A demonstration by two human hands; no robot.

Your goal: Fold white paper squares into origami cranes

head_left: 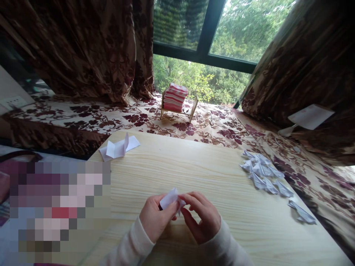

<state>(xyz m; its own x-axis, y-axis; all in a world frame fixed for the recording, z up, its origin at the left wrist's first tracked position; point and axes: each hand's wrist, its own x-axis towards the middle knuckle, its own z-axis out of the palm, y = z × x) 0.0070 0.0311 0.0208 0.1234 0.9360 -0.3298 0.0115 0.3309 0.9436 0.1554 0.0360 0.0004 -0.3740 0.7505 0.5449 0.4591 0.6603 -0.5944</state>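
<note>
Just above the front middle of the wooden table point(144, 173), a small piece of folded white paper point(168, 198) is between my hands. My left hand point(155, 218) is closed on its left side, with the thumb lying across the front. The thumb and fingertips of my right hand point(203, 216) pinch the paper's right edge, where small folded points stick out. My fingers cover the lower part of the paper.
Partly folded white paper point(118, 147) lies at the table's far left corner. Several folded paper shapes point(262, 170) cluster along the right edge, one point(302, 213) apart and nearer. Behind the table, a small rack point(177, 110) holds pink-and-white cloths point(175, 96) on a flowered ledge.
</note>
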